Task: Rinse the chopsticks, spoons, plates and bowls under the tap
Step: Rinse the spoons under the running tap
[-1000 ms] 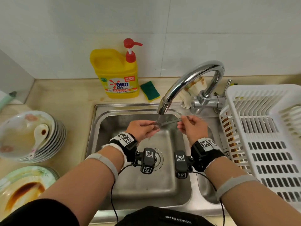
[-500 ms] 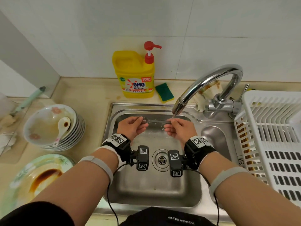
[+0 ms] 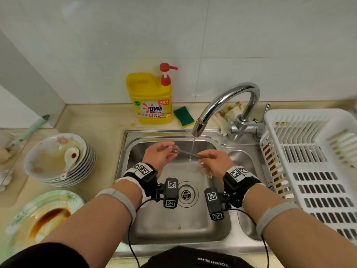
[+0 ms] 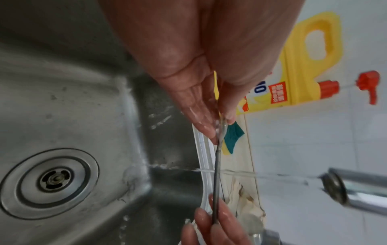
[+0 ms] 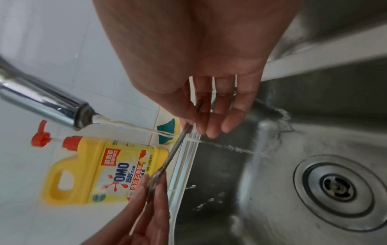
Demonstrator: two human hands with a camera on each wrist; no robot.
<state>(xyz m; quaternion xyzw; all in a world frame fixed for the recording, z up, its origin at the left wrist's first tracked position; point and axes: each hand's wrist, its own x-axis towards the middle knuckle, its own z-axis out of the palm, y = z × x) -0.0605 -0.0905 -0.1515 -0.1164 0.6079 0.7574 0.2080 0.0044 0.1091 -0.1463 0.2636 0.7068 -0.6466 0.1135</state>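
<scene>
Sink [image 3: 212,219] work is at an early stage: stacked bowls [image 3: 58,161] and a sauce-stained plate [image 3: 38,219] wait unrinsed on the counter. Under the tap [image 3: 222,105], a metal spoon [image 3: 185,152] spans the stream, left hand [image 3: 160,155] pinching its bowl, right hand [image 3: 214,161] its handle.

Glossy metal tap [image 3: 226,105], dull brushed steel sink [image 3: 179,227], plastic basket [image 3: 316,171].

Beige countertop [image 3: 100,128] around a steel sink [image 3: 173,225], stack of bowls [image 3: 58,161] at left holding a white spoon [image 3: 70,157], sauce-stained plate [image 3: 38,219] nearer, yellow detergent bottle [image 3: 150,99] and green sponge [image 3: 183,116] at the wall, white drying rack [image 3: 316,171] at right.
</scene>
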